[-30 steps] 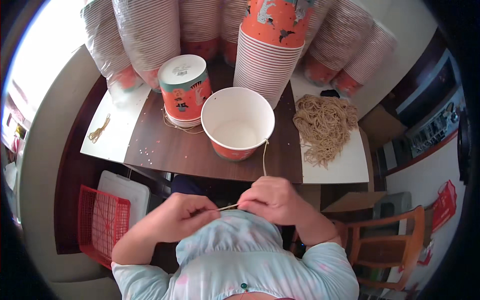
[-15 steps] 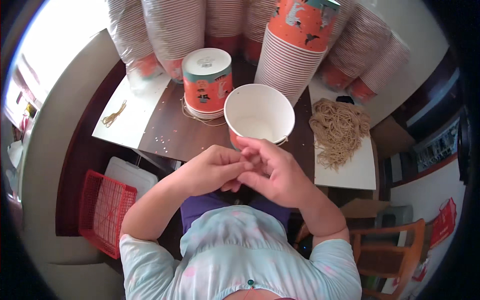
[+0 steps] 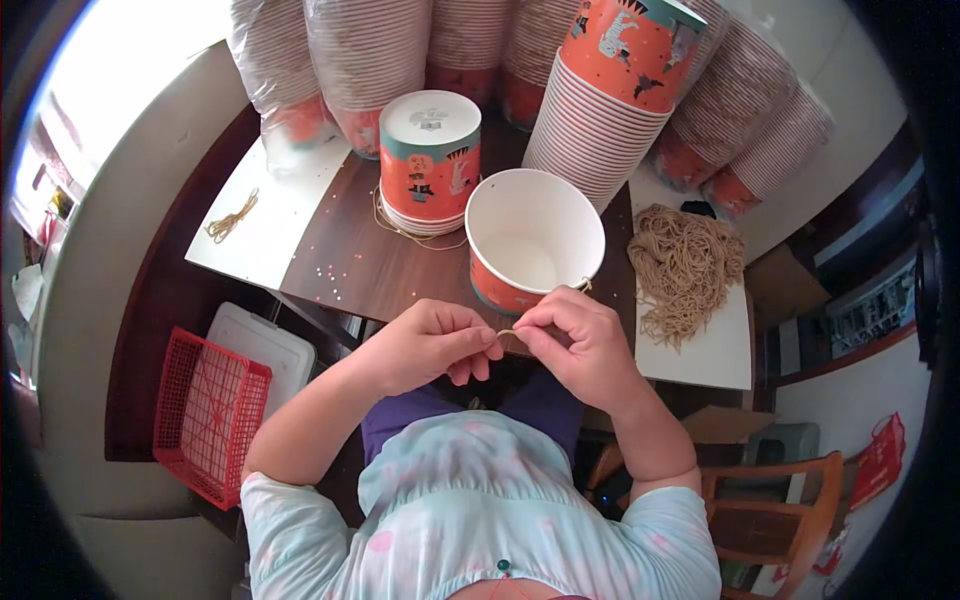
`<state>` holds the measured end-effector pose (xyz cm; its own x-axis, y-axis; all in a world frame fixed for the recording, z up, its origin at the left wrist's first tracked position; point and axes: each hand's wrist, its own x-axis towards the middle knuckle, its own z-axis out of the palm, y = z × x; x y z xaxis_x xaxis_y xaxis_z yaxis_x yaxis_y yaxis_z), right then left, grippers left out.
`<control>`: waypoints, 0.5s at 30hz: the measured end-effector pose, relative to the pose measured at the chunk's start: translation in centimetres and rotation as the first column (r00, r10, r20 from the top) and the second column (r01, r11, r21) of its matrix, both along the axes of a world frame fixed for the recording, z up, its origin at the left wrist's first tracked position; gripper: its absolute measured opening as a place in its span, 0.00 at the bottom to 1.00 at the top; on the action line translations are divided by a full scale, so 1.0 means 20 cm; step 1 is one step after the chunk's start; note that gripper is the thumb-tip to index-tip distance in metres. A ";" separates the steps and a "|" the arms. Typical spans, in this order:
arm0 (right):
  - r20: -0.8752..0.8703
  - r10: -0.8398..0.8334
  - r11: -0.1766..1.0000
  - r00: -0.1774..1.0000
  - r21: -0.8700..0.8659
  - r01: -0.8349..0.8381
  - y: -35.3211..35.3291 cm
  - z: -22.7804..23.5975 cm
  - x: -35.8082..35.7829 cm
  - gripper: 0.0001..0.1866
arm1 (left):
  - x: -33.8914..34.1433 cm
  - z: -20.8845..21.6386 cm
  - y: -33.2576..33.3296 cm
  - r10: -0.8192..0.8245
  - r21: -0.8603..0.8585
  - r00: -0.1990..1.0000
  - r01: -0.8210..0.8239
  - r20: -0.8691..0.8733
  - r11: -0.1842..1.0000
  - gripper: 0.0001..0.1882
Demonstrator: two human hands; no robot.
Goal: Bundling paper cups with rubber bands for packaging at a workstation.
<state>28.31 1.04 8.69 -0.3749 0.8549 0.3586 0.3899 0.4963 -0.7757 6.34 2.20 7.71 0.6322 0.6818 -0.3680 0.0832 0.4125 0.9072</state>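
Between my two hands a short piece of tan cord (image 3: 508, 332) is stretched, in front of an upright paper bucket (image 3: 500, 292). My left hand (image 3: 438, 345) pinches one end of the cord with thumb and forefinger. The thumb and fingers of my right hand (image 3: 578, 342) close on its other end. White inside and orange with a green band outside, the bucket stands open side up near the table's front edge. A bit of cord (image 3: 587, 284) shows at its right rim, just above my right hand; how it runs from there is hidden.
An upside-down bucket stack (image 3: 430, 165) with cord around its base stands behind. A tall leaning stack (image 3: 598, 125) and plastic-wrapped stacks (image 3: 365, 60) line the back. A tangled cord heap (image 3: 688, 265) lies right, a small cord bundle (image 3: 232, 217) left. A red basket (image 3: 212, 415) sits lower left.
My hands have drawn apart from each other, and the cord between them now shows. The view has shifted slightly, so the buckets appear a little further right.
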 end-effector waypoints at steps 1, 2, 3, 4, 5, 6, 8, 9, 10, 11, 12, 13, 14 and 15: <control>-0.006 0.048 0.999 0.999 -0.011 -0.048 0.01 -0.02 0.01 0.07 | 0.01 0.01 -0.01 0.016 0.106 1.000 -0.015 -0.010 0.994 0.13; -0.012 0.097 0.995 0.995 -0.021 -0.097 0.01 -0.04 0.02 0.12 | 0.01 0.02 -0.03 0.033 0.212 0.999 -0.029 -0.018 0.977 0.12; -0.010 0.096 0.995 0.995 -0.019 -0.096 0.01 -0.04 0.01 0.12 | 0.02 0.04 -0.05 0.033 0.213 0.999 -0.028 -0.016 0.977 0.12; -0.185 0.123 0.981 0.975 -0.125 -0.147 0.00 -0.05 0.00 0.17 | 0.03 0.06 -0.07 0.056 0.269 0.998 -0.044 -0.037 0.962 0.12; -0.357 0.125 0.953 0.926 -0.217 -0.213 0.00 -0.06 -0.02 0.23 | 0.04 0.08 -0.08 0.080 0.324 0.995 -0.058 -0.056 0.944 0.11; -0.479 0.152 0.885 0.865 -0.324 -0.335 -0.01 -0.04 -0.02 0.25 | 0.04 0.11 -0.08 0.071 0.324 0.996 -0.050 -0.056 0.945 0.11; -0.645 0.153 0.756 0.749 -0.412 -0.509 -0.05 -0.04 -0.06 0.24 | 0.04 0.14 -0.09 0.083 0.530 0.973 0.045 -0.215 0.847 0.09; -0.577 0.146 0.697 0.804 -0.516 -0.497 -0.06 0.00 -0.06 0.23 | 0.03 0.14 -0.10 0.073 0.532 0.974 0.054 -0.214 0.845 0.09; -0.504 0.151 0.629 0.850 -0.614 -0.476 -0.07 0.04 -0.06 0.22 | 0.03 0.13 -0.11 0.103 0.501 0.981 -0.007 -0.165 0.866 0.09; -0.503 0.107 0.740 0.857 -0.536 -0.407 -0.09 0.04 -0.08 0.16 | 0.03 0.13 -0.12 0.135 0.464 0.984 -0.066 -0.118 0.883 0.08; -0.502 0.102 0.744 0.859 -0.535 -0.401 -0.10 0.02 -0.07 0.16 | 0.02 0.14 -0.12 0.134 0.442 0.983 -0.064 -0.128 0.895 0.09; -0.342 0.142 0.877 0.929 -0.392 -0.279 -0.11 0.00 -0.06 0.14 | 0.02 0.13 -0.12 0.128 0.442 0.984 -0.059 -0.128 0.895 0.09; -0.168 0.139 0.963 0.976 -0.209 -0.173 -0.12 -0.02 -0.05 0.11 | 0.02 0.12 -0.13 0.103 0.388 0.986 -0.044 -0.131 0.920 0.09; -0.070 0.103 0.994 0.992 -0.019 -0.104 -0.12 -0.01 -0.05 0.08 | 0.02 0.12 -0.12 0.077 0.333 0.988 -0.029 -0.133 0.943 0.09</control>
<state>27.31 -1.35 8.42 -0.4370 0.8209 0.3675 0.2825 0.5132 -0.8104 6.66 -0.25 10.01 0.5497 0.8109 -0.2008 0.2072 0.1005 0.9731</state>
